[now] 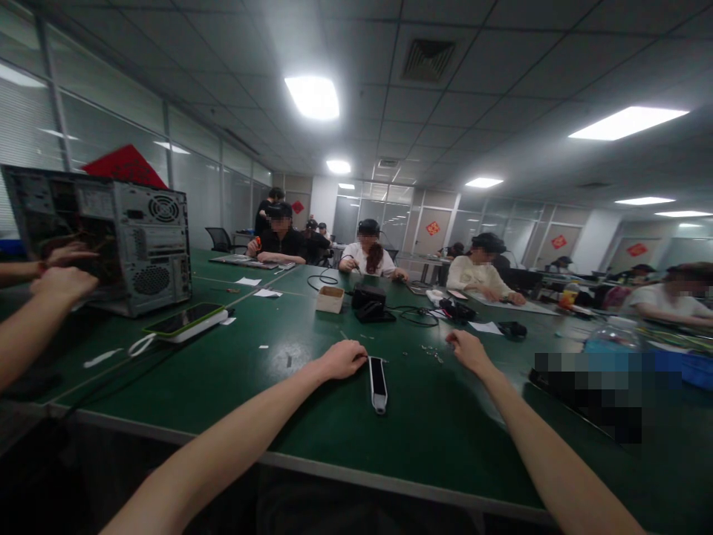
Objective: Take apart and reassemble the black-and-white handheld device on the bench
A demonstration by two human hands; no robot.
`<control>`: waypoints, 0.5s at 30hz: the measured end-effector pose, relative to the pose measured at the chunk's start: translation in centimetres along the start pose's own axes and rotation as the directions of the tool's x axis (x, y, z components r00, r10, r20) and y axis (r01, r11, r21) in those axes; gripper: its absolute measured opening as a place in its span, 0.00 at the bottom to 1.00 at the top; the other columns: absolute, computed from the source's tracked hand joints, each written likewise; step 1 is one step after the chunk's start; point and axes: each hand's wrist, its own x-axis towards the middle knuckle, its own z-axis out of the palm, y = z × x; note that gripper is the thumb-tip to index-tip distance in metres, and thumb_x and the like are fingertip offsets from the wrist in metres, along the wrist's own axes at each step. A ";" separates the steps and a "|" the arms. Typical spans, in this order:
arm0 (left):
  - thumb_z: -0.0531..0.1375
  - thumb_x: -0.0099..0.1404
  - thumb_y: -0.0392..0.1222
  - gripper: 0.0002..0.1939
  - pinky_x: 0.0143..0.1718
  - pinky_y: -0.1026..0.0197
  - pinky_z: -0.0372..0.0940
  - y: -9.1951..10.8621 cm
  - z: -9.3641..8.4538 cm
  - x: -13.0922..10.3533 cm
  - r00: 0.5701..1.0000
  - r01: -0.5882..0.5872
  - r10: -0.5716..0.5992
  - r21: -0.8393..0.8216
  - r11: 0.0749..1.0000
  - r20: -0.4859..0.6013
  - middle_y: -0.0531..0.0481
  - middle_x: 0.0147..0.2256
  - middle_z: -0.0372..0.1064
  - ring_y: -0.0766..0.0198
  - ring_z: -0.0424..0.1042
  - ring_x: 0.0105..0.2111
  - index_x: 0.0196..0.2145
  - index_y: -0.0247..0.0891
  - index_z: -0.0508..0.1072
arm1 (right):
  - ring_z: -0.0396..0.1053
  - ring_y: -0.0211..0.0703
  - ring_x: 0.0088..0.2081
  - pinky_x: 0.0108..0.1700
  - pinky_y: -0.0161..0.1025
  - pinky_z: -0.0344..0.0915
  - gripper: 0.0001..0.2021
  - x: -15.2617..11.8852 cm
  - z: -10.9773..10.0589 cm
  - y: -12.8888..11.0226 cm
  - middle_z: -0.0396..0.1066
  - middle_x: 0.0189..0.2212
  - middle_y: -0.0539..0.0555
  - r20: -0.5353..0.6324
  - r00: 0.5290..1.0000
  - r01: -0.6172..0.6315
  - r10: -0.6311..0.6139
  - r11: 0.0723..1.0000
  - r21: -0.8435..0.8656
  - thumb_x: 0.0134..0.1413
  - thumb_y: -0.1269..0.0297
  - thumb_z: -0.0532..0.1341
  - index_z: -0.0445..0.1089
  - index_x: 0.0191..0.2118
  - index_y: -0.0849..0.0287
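My left hand (pixel 345 358) rests on the green table with its fingers curled, close to the upper end of a slim white device with a dark face (pixel 378 380). Whatever its fingertips hold, if anything, is too small to make out. My right hand (pixel 466 349) is at the right of several small metal pieces (pixel 432 352), its fingers bent and drawn together over the table. Nothing can be made out between those fingertips. The slim device lies between my two hands, nearer the left one.
An open computer case (pixel 153 245) stands at the left, with another person's hands (pixel 67 271) at it. Ahead are a small box (pixel 330 299), a black device (pixel 368 301) and cables. A phone-like device (pixel 186 319) lies left. Several people sit across the table.
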 end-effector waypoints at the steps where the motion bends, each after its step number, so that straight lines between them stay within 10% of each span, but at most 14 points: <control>1: 0.51 0.66 0.42 0.13 0.39 0.62 0.64 0.0 0.0 0.0 1.000 0.003 -0.003 0.001 1.000 0.001 0.46 0.39 0.71 0.61 0.69 0.38 0.40 0.38 0.73 | 0.67 0.43 0.40 0.39 0.34 0.58 0.11 -0.1 0.1 0.5 0.71 0.37 0.58 0.045 0.998 -0.042 0.043 0.999 -0.031 0.51 0.77 0.51 0.70 0.35 0.62; 8: 0.51 0.66 0.42 0.13 0.38 0.62 0.64 0.2 -0.2 -0.1 1.000 0.006 -0.005 -0.013 1.000 0.005 0.46 0.39 0.70 0.60 0.69 0.38 0.40 0.37 0.73 | 0.68 0.46 0.44 0.40 0.36 0.59 0.12 -0.9 0.2 1.3 0.71 0.43 0.58 0.228 0.951 -0.188 0.211 0.975 -0.118 0.54 0.74 0.51 0.69 0.41 0.61; 15: 0.51 0.66 0.42 0.13 0.39 0.62 0.64 -0.1 0.1 0.1 1.000 0.010 -0.010 -0.001 1.000 0.007 0.46 0.39 0.70 0.61 0.69 0.38 0.40 0.38 0.73 | 0.65 0.52 0.47 0.42 0.44 0.61 0.13 -0.6 -0.1 -0.4 0.68 0.45 0.59 0.206 0.972 -0.057 0.116 0.960 -0.273 0.56 0.67 0.53 0.68 0.45 0.58</control>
